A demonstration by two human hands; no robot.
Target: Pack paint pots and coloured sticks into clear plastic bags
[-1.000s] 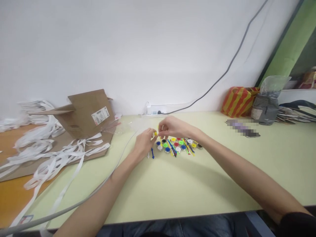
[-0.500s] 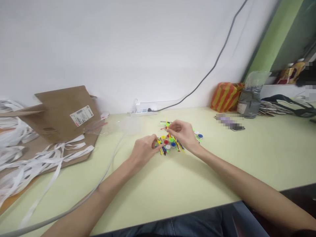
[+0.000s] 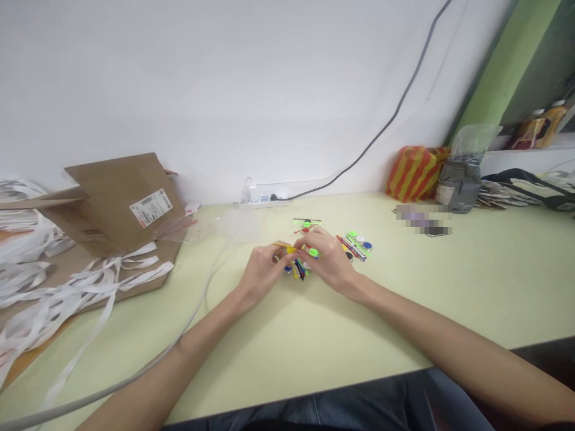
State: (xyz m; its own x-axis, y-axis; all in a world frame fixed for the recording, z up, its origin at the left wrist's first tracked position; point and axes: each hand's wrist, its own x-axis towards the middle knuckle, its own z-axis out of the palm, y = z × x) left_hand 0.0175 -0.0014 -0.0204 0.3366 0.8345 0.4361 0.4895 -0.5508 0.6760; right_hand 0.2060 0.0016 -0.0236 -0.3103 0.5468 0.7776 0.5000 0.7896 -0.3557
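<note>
Closer together than half a second ago, the left hand [image 3: 265, 269] and the right hand [image 3: 330, 260] are now meeting over the desk [image 3: 314, 347], and the yellow stick [image 3: 282, 244], upright in the right hand before, is now lying nearly flat between them. On the left, an open cardboard box [image 3: 112, 209] is standing behind a tangle of white straps [image 3: 90, 293], while a striped bag [image 3: 413, 173] is resting by the wall at the far right. Both hands' fingers are pinching narrowly on the yellow stick, just above a partly hidden cluster of coloured pieces [image 3: 300, 270]. Beside the right hand, a blue-topped disc [image 3: 368, 246] is lying near a bundle of sticks [image 3: 353, 248]; beyond the hands, a thin black stick [image 3: 308, 219] is lying crosswise.
</note>
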